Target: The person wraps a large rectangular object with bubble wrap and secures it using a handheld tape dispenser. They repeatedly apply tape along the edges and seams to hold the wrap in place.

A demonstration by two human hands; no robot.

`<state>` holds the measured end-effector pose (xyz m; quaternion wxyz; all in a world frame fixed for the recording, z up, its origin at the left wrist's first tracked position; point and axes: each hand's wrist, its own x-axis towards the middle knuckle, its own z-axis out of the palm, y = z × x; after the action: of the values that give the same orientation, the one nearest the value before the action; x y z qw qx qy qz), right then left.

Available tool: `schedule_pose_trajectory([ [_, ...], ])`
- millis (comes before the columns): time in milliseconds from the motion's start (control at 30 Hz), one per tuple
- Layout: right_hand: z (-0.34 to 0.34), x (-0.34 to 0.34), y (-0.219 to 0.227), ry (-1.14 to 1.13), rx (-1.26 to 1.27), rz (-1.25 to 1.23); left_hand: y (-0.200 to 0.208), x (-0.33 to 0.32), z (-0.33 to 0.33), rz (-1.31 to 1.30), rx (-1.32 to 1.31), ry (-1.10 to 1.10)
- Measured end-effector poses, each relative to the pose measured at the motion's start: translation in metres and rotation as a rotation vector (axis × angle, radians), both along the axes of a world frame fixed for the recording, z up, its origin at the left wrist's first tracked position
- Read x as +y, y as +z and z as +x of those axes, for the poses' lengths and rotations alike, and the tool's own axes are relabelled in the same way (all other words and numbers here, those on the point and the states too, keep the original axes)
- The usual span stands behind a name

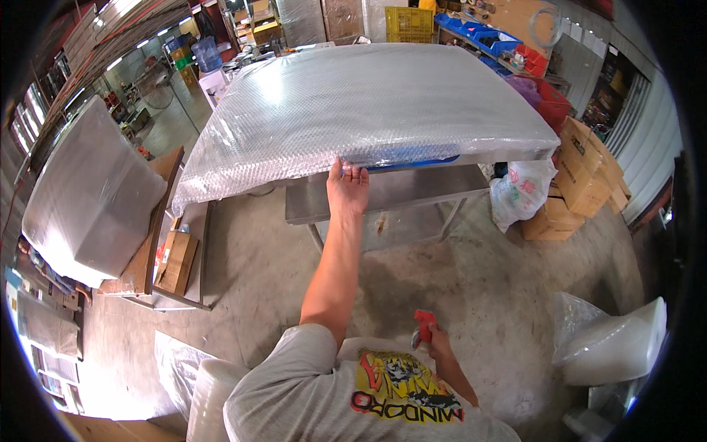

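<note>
A wide flat piece covered in clear bubble wrap (pixel 353 96) rests on a metal table (pixel 412 195). At its near edge, my left hand (pixel 349 190) is turned palm up, with the thumb on the wrap and the fingers curled at the edge. To the right of that hand, a blue strip (pixel 416 162) shows along the same edge, partly under the wrap. Low and close to my body, my right hand (pixel 440 342) is closed around a red tape dispenser (pixel 424 323), away from the table.
At left, another wrapped block (pixel 103 199) stands on a wooden-topped table (pixel 151 243) with a carton (pixel 177 261) below. Cardboard boxes (pixel 585 173) and a white plastic sack (pixel 521 193) sit at right. Bubble wrap rolls (pixel 618 342) stand at lower right and lower left (pixel 213 398).
</note>
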<state>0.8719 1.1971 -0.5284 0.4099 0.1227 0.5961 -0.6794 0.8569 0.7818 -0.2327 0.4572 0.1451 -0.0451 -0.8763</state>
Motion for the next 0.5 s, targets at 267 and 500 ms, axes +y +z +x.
schedule_pose_trajectory([
  [267, -0.005, -0.003, -0.005, 0.090, 0.032, -0.010, 0.001, -0.014, -0.002, -0.104, -0.075, -0.019],
  [500, 0.003, 0.001, -0.012, 0.093, -0.032, 0.033, -0.008, -0.018, 0.003, -0.196, 0.023, -0.099],
])
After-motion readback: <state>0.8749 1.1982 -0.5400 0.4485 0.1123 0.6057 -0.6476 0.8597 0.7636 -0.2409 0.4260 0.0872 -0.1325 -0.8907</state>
